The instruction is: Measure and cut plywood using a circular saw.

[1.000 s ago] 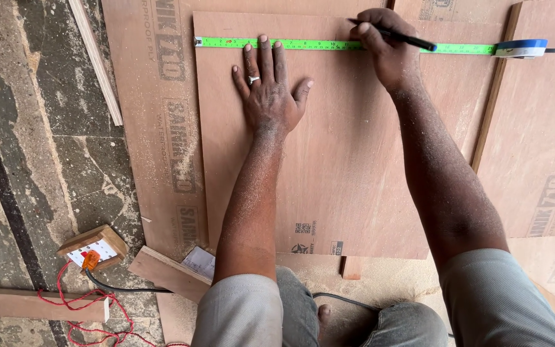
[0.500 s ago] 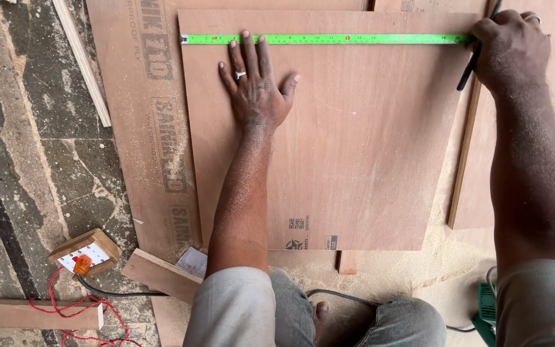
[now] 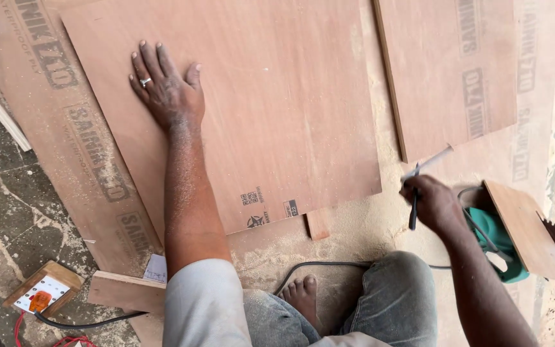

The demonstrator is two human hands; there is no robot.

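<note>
My left hand, a ring on one finger, lies flat with spread fingers on a reddish plywood panel that rests on a larger plywood sheet. My right hand is low at the right, closed around a dark pencil. It hovers just left of a green circular saw, whose wooden base plate and toothed blade show at the far right. Whether the hand touches the saw I cannot tell.
A second plywood panel lies at the upper right. Sawdust covers the floor near my bare foot. A black cable runs to the saw. A wooden switch box with red wires sits at lower left on stone flooring.
The green tape measure at the panel's top edge is out of view. My right hand came down from the panel's top right corner to beside the saw. My view shifted right and closer.
</note>
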